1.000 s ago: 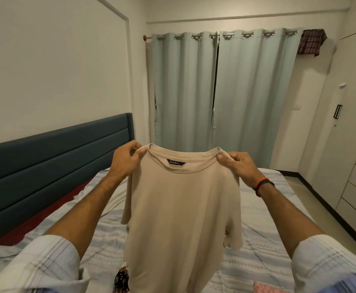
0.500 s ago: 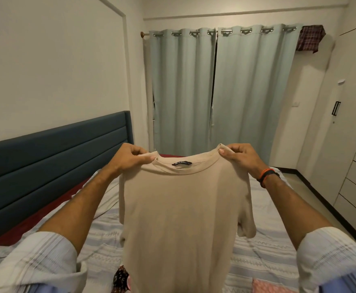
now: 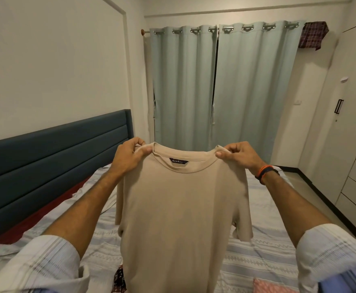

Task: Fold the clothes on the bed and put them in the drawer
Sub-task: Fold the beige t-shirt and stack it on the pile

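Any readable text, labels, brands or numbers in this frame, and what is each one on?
Neck label inside the collar of the beige T-shirt: pale script on a dark tag, too small and blurred to read.
No other words, numbers or signs are visible in the room.

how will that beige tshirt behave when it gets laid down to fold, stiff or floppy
Probably floppy: the beige t-shirt hangs limp from the left hand and right hand, sleeves drooping. Likely light, since fingertip pinches at the shoulders hold it. It may crumple on the bed unless smoothed.
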The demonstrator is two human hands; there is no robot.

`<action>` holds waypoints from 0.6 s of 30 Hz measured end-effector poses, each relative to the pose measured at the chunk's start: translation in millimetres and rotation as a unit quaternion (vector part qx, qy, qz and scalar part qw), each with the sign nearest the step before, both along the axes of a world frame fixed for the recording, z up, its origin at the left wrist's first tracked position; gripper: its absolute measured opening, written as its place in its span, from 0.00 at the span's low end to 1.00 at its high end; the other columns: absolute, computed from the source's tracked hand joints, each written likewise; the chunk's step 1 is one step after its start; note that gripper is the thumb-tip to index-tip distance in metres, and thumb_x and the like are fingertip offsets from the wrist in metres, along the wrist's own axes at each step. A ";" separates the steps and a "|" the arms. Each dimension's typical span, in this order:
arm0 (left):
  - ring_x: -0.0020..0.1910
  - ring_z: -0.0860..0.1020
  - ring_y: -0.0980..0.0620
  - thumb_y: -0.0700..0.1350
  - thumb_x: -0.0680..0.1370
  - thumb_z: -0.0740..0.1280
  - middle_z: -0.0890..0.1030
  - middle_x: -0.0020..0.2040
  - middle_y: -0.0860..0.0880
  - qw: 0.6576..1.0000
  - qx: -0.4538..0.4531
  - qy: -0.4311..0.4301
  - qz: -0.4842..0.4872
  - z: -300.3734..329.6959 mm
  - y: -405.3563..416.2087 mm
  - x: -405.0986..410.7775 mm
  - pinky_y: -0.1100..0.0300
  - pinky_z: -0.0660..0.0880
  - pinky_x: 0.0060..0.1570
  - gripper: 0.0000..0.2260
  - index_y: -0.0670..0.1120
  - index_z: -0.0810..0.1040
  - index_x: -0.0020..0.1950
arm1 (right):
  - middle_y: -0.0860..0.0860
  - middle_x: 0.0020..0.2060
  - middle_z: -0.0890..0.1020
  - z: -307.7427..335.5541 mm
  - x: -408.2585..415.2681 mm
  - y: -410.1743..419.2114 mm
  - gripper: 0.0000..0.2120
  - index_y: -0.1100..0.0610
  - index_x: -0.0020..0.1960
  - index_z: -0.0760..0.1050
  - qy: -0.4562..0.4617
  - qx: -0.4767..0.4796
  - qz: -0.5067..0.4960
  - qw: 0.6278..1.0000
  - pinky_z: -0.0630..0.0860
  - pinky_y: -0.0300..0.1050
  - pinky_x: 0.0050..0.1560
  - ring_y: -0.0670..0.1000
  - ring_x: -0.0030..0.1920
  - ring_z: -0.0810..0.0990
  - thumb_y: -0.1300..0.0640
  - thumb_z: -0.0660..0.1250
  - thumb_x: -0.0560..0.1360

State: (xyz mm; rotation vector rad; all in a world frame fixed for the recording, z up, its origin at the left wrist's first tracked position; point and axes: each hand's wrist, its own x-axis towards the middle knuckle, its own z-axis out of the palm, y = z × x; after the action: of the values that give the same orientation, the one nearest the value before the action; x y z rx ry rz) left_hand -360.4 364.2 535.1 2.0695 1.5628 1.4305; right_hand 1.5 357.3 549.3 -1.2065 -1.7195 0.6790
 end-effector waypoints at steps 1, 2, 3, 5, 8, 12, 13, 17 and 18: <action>0.45 0.76 0.54 0.55 0.77 0.69 0.80 0.47 0.52 1.000 0.007 0.002 0.004 1.6 0.4 -0.4 0.61 0.71 0.43 0.10 0.49 0.80 0.50 | 0.48 0.30 0.81 0.7 -0.9 0.0 0.09 0.59 0.39 0.81 0.009 0.007 0.007 1.000 0.73 0.33 0.32 0.43 0.30 0.77 0.53 0.77 0.70; 0.45 0.77 0.54 0.55 0.78 0.69 0.81 0.47 0.52 1.000 0.011 0.004 0.008 4.0 1.6 -0.8 0.59 0.72 0.45 0.11 0.48 0.82 0.52 | 0.48 0.31 0.81 2.5 -1.8 0.9 0.08 0.59 0.40 0.81 0.010 0.006 0.013 1.000 0.74 0.33 0.33 0.42 0.30 0.78 0.55 0.77 0.70; 0.45 0.77 0.54 0.54 0.78 0.69 0.81 0.47 0.52 1.000 0.008 0.008 0.014 6.3 2.2 -0.8 0.58 0.73 0.48 0.12 0.48 0.83 0.53 | 0.49 0.32 0.81 4.0 -2.1 2.6 0.08 0.59 0.40 0.82 -0.003 -0.002 0.017 1.000 0.74 0.34 0.34 0.42 0.31 0.78 0.55 0.77 0.70; 0.45 0.77 0.55 0.54 0.78 0.69 0.82 0.46 0.51 1.000 0.000 0.017 0.024 10.2 2.4 0.6 0.56 0.74 0.50 0.13 0.46 0.84 0.53 | 0.50 0.33 0.82 7.8 -1.7 6.7 0.09 0.59 0.40 0.83 -0.079 -0.036 0.019 0.996 0.74 0.36 0.35 0.44 0.32 0.78 0.53 0.77 0.71; 0.47 0.77 0.53 0.53 0.78 0.69 0.83 0.49 0.49 0.999 -0.008 0.021 0.036 10.6 3.7 3.7 0.58 0.72 0.51 0.14 0.45 0.84 0.56 | 0.51 0.30 0.79 10.5 -4.0 9.2 0.16 0.60 0.34 0.81 -0.172 -0.068 0.018 0.983 0.72 0.37 0.33 0.46 0.30 0.76 0.48 0.74 0.73; 0.46 0.77 0.52 0.53 0.78 0.67 0.83 0.48 0.48 0.999 -0.007 0.001 0.052 9.3 2.4 2.2 0.57 0.72 0.49 0.14 0.44 0.84 0.55 | 0.52 0.29 0.74 6.3 -12.1 8.7 0.20 0.63 0.32 0.77 -0.085 -0.008 0.018 0.996 0.67 0.38 0.31 0.48 0.31 0.72 0.48 0.72 0.75; 0.46 0.77 0.52 0.53 0.79 0.67 0.82 0.47 0.49 0.999 -0.006 0.003 0.054 9.7 1.3 1.3 0.57 0.72 0.49 0.14 0.45 0.84 0.54 | 0.52 0.28 0.72 4.9 -13.7 8.1 0.21 0.63 0.31 0.75 -0.069 0.013 0.016 0.997 0.65 0.39 0.31 0.49 0.31 0.69 0.49 0.72 0.75; 0.41 0.78 0.54 0.53 0.79 0.66 0.82 0.44 0.50 1.000 -0.021 -0.009 0.001 18.6 -8.1 -4.4 0.59 0.72 0.44 0.13 0.46 0.84 0.49 | 0.49 0.26 0.69 8.9 -13.0 1.6 0.22 0.58 0.27 0.71 -0.008 0.046 0.032 0.998 0.63 0.38 0.29 0.47 0.28 0.67 0.49 0.73 0.74; 0.39 0.79 0.54 0.53 0.79 0.66 0.83 0.42 0.48 0.999 -0.025 -0.031 -0.025 22.8 -11.6 -6.2 0.61 0.74 0.41 0.13 0.45 0.84 0.48 | 0.51 0.28 0.74 11.4 -10.4 -0.4 0.20 0.61 0.31 0.76 0.030 0.029 0.054 0.998 0.67 0.38 0.30 0.48 0.29 0.71 0.48 0.73 0.73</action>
State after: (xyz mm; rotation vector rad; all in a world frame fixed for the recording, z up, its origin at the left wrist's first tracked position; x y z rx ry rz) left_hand -366.5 352.6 557.9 2.0018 1.4980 1.4094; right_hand -8.9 356.9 560.8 -1.0502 -1.7524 0.7176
